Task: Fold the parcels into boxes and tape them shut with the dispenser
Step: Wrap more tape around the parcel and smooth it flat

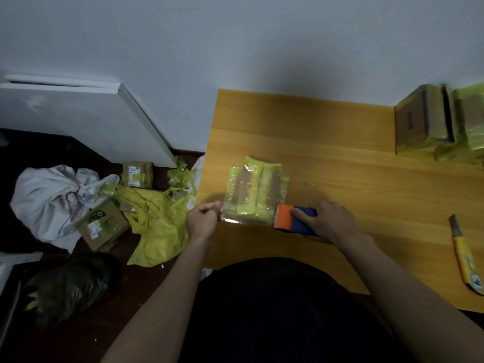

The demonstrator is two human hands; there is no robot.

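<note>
A flattened cardboard parcel (pixel 255 191), covered in yellow-green and clear tape, lies near the left edge of the wooden table (pixel 340 158). My right hand (pixel 330 221) grips the blue and orange tape dispenser (pixel 293 218) at the parcel's near right corner. My left hand (pixel 203 220) pinches the end of a clear tape strip (pixel 235 218) that stretches along the parcel's near edge to the dispenser.
Taped boxes (pixel 440 124) are stacked at the table's far right. A yellow utility knife (pixel 465 255) lies at the right edge. On the floor to the left are small cardboard boxes (pixel 104 226), a yellow bag (pixel 157 226), a white sack (pixel 52 200) and tape scraps.
</note>
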